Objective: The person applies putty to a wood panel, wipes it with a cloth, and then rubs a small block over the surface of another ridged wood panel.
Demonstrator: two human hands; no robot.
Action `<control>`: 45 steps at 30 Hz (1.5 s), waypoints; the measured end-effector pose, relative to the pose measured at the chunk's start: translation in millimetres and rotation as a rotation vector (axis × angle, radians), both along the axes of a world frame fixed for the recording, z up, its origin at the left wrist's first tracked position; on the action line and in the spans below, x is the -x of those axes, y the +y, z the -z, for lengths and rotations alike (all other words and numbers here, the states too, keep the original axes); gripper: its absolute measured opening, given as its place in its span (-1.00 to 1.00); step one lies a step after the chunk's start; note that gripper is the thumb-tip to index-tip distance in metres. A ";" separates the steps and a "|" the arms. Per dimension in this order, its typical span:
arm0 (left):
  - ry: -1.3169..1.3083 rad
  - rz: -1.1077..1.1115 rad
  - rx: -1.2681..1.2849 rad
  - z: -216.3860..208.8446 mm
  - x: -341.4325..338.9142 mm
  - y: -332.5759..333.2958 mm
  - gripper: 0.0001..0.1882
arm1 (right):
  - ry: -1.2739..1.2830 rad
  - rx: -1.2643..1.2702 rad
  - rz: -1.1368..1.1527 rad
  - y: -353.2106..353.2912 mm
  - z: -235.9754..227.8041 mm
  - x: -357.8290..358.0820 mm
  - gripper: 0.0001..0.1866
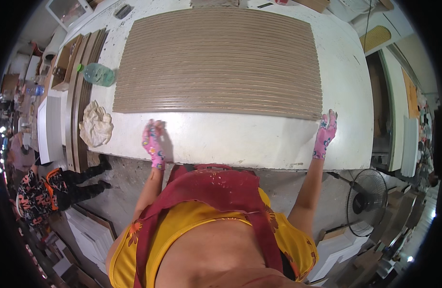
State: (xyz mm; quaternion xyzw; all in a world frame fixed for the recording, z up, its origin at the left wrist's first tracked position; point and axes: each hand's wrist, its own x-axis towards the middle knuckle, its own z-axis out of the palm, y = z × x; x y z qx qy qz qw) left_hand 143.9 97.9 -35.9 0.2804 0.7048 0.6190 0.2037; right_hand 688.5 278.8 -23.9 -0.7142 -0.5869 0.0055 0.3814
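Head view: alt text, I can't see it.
Brown strips lie side by side on a white table. The pink-gloved right hand is at their near right corner; the left hand, gloved too, is apart from them.

Over there on the table (230,139) lies a row of sticks (218,62). Left of it is a bottle (99,75), then long boards (76,144) farther out. The left hand (154,141) is in front of it, the right hand (325,133) by its near right corner

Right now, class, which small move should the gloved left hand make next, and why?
Probably reach the left hand forward to the near edge of the brown strips: it is apart from them, while the right hand is at their near right corner.
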 end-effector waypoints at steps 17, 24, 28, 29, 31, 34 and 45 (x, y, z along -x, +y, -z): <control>1.227 0.481 0.071 -47.7 127.1 221.0 -0.41 | -0.587 0.016 -0.510 144.3 -84.5 290.4 -0.31; 1.394 0.522 0.517 -38.3 126.6 308.9 -0.33 | -0.637 0.311 -0.456 227.3 -48.9 322.6 -0.29; 1.388 0.534 0.432 -38.5 124.0 312.9 -0.33 | -0.661 0.283 -0.432 233.4 -35.2 317.5 -0.30; 1.396 0.532 0.429 -37.8 123.0 313.3 -0.32 | -0.670 0.270 -0.433 235.7 -35.6 315.2 -0.30; 1.425 0.515 0.420 -38.5 125.9 315.7 -0.32 | -0.669 0.243 -0.442 237.6 -35.8 317.5 -0.30; 1.436 0.518 0.445 -38.9 128.7 318.4 -0.32 | -0.661 0.221 -0.452 239.9 -33.9 319.4 -0.30; 1.429 0.541 0.534 -36.0 136.7 356.1 -0.29 | -0.612 0.355 -0.484 280.8 -36.5 326.0 -0.24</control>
